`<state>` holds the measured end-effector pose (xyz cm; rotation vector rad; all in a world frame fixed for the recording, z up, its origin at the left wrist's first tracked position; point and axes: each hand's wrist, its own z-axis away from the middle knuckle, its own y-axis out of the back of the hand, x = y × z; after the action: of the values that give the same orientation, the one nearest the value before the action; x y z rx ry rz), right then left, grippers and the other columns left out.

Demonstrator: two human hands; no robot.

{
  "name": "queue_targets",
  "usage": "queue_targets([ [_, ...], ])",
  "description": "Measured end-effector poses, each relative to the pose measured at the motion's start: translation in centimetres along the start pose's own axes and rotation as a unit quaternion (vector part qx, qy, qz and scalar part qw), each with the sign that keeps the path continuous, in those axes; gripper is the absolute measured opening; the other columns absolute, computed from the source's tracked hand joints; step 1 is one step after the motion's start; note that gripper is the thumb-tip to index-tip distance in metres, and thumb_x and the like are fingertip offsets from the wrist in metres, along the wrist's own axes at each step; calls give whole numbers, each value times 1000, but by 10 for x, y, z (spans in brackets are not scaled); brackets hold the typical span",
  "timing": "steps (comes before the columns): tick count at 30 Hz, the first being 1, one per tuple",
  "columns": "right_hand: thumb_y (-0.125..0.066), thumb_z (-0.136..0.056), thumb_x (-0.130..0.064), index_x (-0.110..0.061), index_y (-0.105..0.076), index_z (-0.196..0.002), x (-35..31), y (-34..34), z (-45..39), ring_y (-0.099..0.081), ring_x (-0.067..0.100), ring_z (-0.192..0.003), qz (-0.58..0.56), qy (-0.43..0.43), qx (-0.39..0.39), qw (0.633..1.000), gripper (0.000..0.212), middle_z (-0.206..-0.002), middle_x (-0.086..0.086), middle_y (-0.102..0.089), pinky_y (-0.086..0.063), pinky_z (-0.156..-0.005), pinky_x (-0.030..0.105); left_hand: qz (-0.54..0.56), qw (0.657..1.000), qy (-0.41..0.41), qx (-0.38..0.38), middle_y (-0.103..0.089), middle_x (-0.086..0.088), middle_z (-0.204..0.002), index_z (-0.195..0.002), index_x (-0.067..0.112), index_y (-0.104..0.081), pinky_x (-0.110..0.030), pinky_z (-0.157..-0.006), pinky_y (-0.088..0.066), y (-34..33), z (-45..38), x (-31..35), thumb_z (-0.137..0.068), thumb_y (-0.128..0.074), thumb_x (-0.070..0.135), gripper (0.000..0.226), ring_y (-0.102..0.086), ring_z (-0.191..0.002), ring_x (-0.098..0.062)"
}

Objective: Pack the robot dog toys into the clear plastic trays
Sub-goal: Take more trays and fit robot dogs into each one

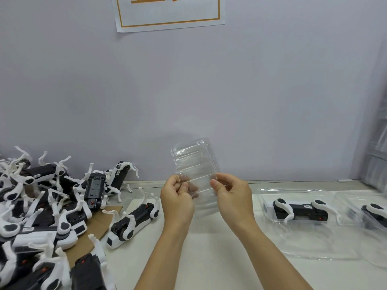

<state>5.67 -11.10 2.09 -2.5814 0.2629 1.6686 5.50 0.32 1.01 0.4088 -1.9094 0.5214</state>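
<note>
I hold a clear plastic tray (pixel 195 164) upright in front of me, above the table. My left hand (pixel 178 197) pinches its lower left edge and my right hand (pixel 232 195) pinches its lower right edge. A heap of black and white robot dog toys (pixel 41 206) lies on the left. One robot dog (pixel 134 222) lies alone on its side just left of my left forearm. To the right, a packed dog (pixel 297 212) lies in a clear tray (pixel 314 245), and another packed tray (pixel 368 216) sits at the right edge.
A sheet of brown cardboard (pixel 98 222) lies under the heap of toys. A stack of clear trays (pixel 377 153) leans at the far right. The grey wall behind the white table (pixel 209 258) carries a paper notice (pixel 167 11).
</note>
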Motion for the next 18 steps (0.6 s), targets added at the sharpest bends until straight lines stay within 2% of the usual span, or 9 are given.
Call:
queue_targets([
  [7,-69,-90,-10,-35,-69,-81,-1,1,0,-64,7,-73,5,0,5,1000,27,-81,-13,-71,-46,-64,10,4,1000,-4,5,-67,4,-60,-85,12,-61,-18,-56,-53,0,-1,-1,-97,-40,-10,33,-64,-58,-6],
  [10,-69,-90,-9,-35,-69,-81,-1,1,0,-66,11,-75,4,0,11,1000,27,-81,-13,-72,-47,-68,15,7,1000,-3,9,-67,3,-59,-84,13,-61,-18,-55,-53,2,-1,-1,-97,-40,-10,34,-63,-56,-6],
  [15,-66,-92,-9,-36,-68,-77,-3,8,-3,-63,4,-69,-10,-18,20,1000,31,-79,-14,-72,-46,-67,14,13,1000,9,18,-65,4,-58,-83,15,-63,-18,-54,-52,7,-5,-2,-97,-40,-11,37,-63,-55,-7],
  [18,-63,-94,-7,-34,-68,-79,-5,19,-9,-65,12,-72,-26,-25,28,999,31,-77,-10,-71,-47,-66,15,29,998,40,32,-64,4,-57,-83,12,-62,-19,-52,-51,13,-10,-3,-97,-38,-11,36,-61,-54,-9],
])
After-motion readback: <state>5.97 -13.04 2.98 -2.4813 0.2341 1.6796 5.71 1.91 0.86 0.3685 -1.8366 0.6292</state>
